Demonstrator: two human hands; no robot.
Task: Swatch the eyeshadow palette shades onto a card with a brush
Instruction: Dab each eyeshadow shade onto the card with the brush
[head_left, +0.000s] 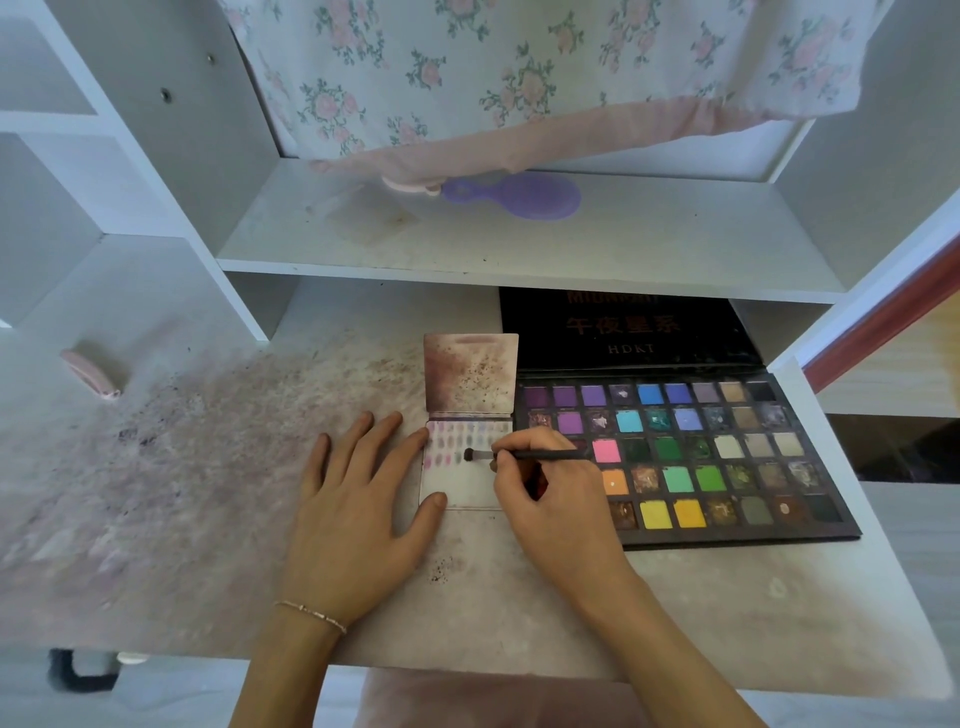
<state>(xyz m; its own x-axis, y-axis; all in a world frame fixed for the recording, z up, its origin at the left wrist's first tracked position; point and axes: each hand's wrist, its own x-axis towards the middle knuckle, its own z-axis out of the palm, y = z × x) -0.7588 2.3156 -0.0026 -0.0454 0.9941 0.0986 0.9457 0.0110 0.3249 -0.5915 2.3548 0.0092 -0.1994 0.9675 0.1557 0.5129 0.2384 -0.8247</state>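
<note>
- Brush pinched in right hand, tip on card, frame centre; a heavy stroke could smear into neighbouring swatches.
- Left hand flat, fingers straight, pinning card's left edge; if it lifts, card may slide.
- Palette lies open centre-right, touching card; right wrist could drag through pans.

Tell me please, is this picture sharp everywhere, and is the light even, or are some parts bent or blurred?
Head view: soft, even daylight, no hard glare; the eyeshadow palette, brush and both hands, left hand and right hand, are fairly sharp. The wide-angle lens bends the shelf edges, and the powder-stained desk smears toward the left border.
</note>
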